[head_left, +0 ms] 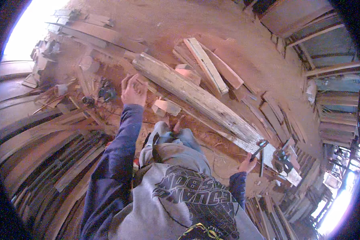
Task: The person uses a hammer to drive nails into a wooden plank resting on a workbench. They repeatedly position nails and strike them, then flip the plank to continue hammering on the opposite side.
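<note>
A long, weathered wooden beam (192,94) runs from the upper left to the lower right in front of me. Close to its left end is my left hand (134,91), fingers loosely bent and apart, with nothing visible in them; whether it touches the wood I cannot tell. My right hand (248,164) is closed around a dark-handled tool (258,149), which reaches over the beam's right end. The tool's exact kind is too blurred to make out. Beside it, a dark power tool (283,161) rests at the end of a pale board (294,177).
Wood blocks (166,107) support or flank the beam near my feet. Beyond it lie loose planks (206,66) on the dusty floor (180,20). Stacked boards (48,160) fill the left side, with a dark machine-like object (107,90) above them. Shelving (340,100) stands at right.
</note>
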A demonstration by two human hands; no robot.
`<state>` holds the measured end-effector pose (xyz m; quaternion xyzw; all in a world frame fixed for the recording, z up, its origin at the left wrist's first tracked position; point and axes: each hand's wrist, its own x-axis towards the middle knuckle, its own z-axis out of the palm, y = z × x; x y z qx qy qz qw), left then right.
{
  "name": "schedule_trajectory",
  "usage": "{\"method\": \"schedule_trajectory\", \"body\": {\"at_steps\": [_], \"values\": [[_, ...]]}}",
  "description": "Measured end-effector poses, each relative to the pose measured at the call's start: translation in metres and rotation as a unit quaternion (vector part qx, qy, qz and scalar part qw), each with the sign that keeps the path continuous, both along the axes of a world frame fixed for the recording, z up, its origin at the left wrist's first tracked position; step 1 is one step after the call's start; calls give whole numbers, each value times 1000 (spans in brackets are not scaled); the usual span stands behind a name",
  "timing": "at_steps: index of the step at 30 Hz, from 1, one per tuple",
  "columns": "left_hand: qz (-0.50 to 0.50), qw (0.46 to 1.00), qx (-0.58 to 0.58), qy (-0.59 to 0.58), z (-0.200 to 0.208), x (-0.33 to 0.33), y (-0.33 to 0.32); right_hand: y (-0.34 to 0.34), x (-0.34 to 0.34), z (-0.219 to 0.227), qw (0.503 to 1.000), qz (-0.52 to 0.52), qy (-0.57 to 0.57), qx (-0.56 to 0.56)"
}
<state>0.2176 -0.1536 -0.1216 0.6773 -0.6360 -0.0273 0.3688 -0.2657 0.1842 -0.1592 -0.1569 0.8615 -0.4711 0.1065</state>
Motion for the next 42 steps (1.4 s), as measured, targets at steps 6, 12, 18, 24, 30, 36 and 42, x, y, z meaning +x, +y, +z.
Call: {"method": "schedule_trajectory", "body": {"at_steps": [6, 12, 18, 24, 30, 36, 42], "values": [[35, 989, 143, 17, 31, -20, -25, 28, -63, -53, 909, 192, 253, 271], [92, 977, 193, -6, 25, -14, -54, 17, -59, -82, 974, 155, 116, 118], [95, 959, 265, 33, 15, -6, -81, 18, -58, -86, 961, 185, 149, 140], [128, 952, 276, 32, -20, 13, -99, 57, -113, -72, 955, 103, 220, 169], [64, 956, 259, 124, -39, 46, -116, 158, -236, -123, 837, 26, 273, 473], [82, 955, 285, 18, -20, 46, -116, 185, -276, -146, 963, 99, 6, 249], [87, 950, 297, 46, -24, 50, -118, 149, -222, -69, 894, 197, 180, 360]]}}
